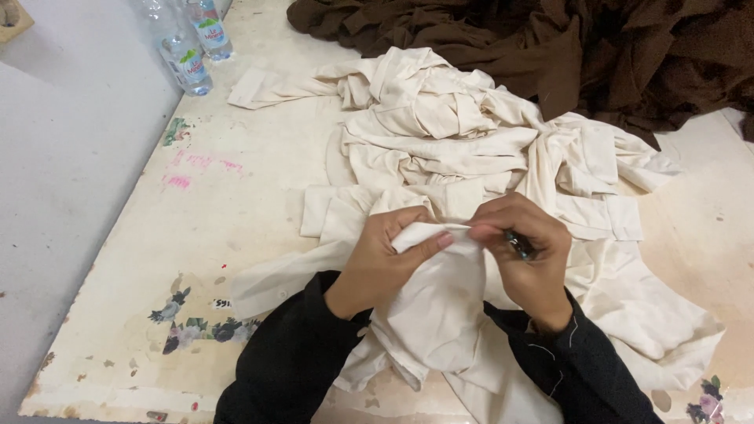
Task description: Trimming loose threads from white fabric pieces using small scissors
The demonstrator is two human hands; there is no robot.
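Your left hand [385, 263] pinches a fold of the cream garment [436, 306] between thumb & fingers, bunching the cloth up near its edge. Your right hand [526, 255] is clenched round a small dark tool [520, 246], prob. a thread snipper, can't tell for sure, w/ its fingertips meeting the same fold just beside your left thumb. Both hands are closed, none released.

The garment hangs from your grip down toward you, btwn your black sleeves [298, 353], over the near edge of the worn table [196, 228]. Step in hand looks like trimming or checking a seam at that pinched edge. Next move calls for keeping the fold taut & the tool tip right on the spot, not into the cloth.

Behind your hands: a pile of cream garments [463, 141]; beyond it brown fabric [565, 47]. Two plastic bottles [192, 47] stand at the far left corner, well apart.
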